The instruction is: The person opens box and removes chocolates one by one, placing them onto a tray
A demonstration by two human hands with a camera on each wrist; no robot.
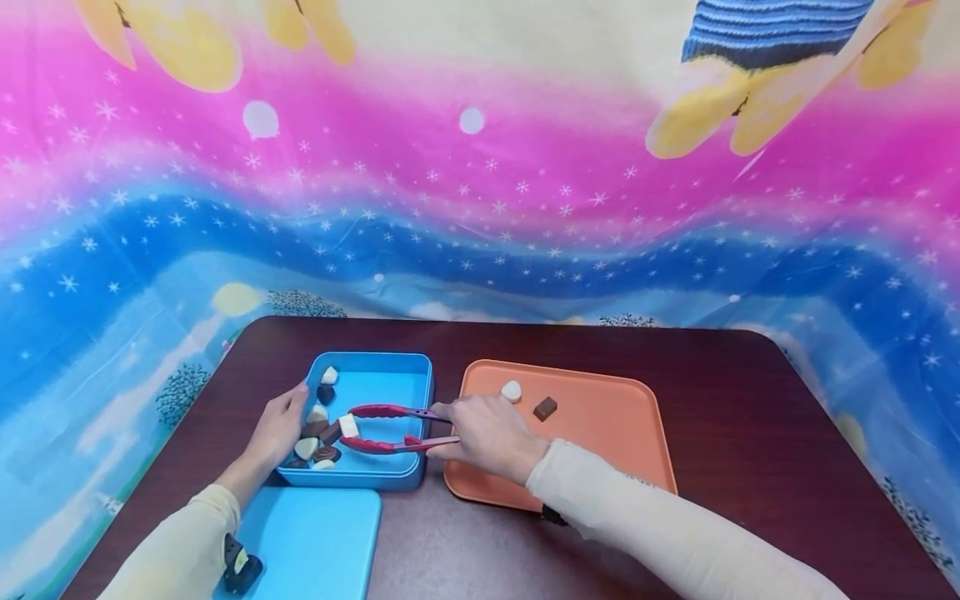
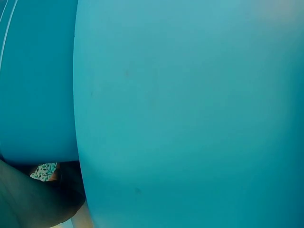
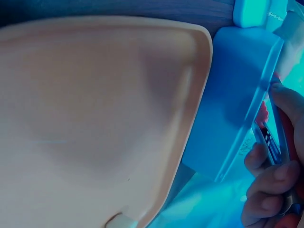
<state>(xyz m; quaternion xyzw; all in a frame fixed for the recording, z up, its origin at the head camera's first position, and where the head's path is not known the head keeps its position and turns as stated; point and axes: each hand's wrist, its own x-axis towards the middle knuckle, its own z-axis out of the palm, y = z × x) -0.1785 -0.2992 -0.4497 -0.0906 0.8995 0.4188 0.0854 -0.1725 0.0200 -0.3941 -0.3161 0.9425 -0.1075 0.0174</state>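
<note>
In the head view my right hand (image 1: 491,433) grips a pair of red-tipped tongs (image 1: 378,447) that reach left over the blue box (image 1: 390,383). Between the tong tips is a white chocolate-like block (image 1: 349,426). Brown, dark and white chocolate-like pieces (image 1: 306,448) lie along the box's left side. My left hand (image 1: 279,423) holds the box at its left wall, with its fingertips at the rim. The box's blue wall (image 2: 190,95) fills most of the left wrist view. In the right wrist view, curled fingers (image 3: 273,180) wrap the tong handles.
Right of the box sits an orange tray (image 1: 600,417) bearing a white piece (image 1: 512,391) and a brown block (image 1: 546,408), partly under my right arm. A blue lid (image 1: 322,533) lies at the near left of the dark table (image 1: 720,433). A patterned cloth (image 1: 525,208) hangs behind.
</note>
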